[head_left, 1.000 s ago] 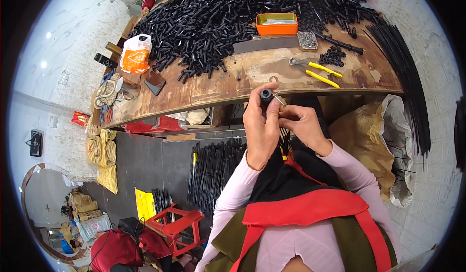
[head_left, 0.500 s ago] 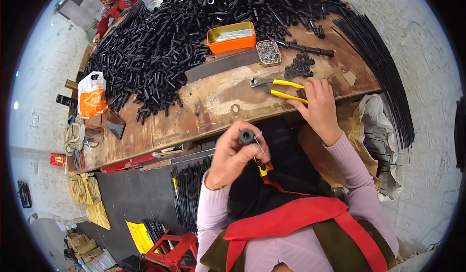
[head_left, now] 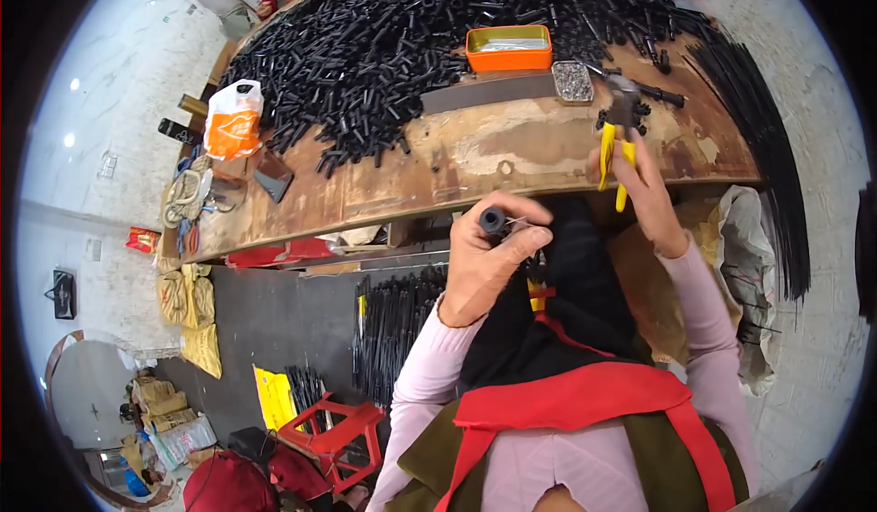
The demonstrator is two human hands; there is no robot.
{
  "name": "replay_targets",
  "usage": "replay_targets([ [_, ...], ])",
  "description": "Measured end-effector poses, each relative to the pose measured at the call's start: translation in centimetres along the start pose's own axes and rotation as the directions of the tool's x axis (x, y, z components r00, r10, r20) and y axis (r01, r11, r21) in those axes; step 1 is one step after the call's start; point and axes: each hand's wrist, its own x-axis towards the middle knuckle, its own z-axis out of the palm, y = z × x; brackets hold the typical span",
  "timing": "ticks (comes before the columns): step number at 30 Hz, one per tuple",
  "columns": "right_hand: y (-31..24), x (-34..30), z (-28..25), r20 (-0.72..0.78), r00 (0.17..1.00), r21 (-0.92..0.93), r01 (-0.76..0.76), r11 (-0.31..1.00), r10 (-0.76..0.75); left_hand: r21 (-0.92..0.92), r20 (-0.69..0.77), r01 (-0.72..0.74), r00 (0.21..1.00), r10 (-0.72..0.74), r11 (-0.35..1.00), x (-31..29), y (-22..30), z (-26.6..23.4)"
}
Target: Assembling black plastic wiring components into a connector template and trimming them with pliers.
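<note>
Left hand (head_left: 484, 256) grips a black tube (head_left: 493, 221); right hand (head_left: 639, 179), at two o'clock, holds yellow-handled pliers (head_left: 619, 137). Steady the tube before applying them.

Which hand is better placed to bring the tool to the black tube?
Right. The right hand already grips the yellow-handled pliers above the bench edge, while the left hand is occupied holding the black tube below it.
</note>
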Motion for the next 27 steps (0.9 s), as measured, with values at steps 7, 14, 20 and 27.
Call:
replay_targets([
  [7, -5.1, -5.2, 3.5, 0.397, 0.915, -0.670, 0.234, 0.704, 0.074, 0.180, 0.101, -0.236, 0.970, 0.221, 0.955, -4.3, -0.6, -2.3],
  [14, -5.7, -8.3, 6.1, 0.570, 0.755, -0.716, 0.650, 0.256, -0.323, 0.105, 0.208, -0.137, 0.972, 0.113, 0.985, -7.5, 0.9, -2.6],
  [20, -5.8, -8.4, 5.8, 0.574, 0.738, -0.710, 0.664, 0.235, -0.355, 0.155, 0.189, -0.168, 0.972, 0.137, 0.974, -8.3, 1.1, -2.2],
  [27, -14.1, -6.6, 3.3, 0.704, 0.542, -0.694, 0.389, 0.606, 0.459, 0.341, 0.352, -0.168, 0.935, 0.040, 0.925, -7.6, 2.2, -2.2],
])
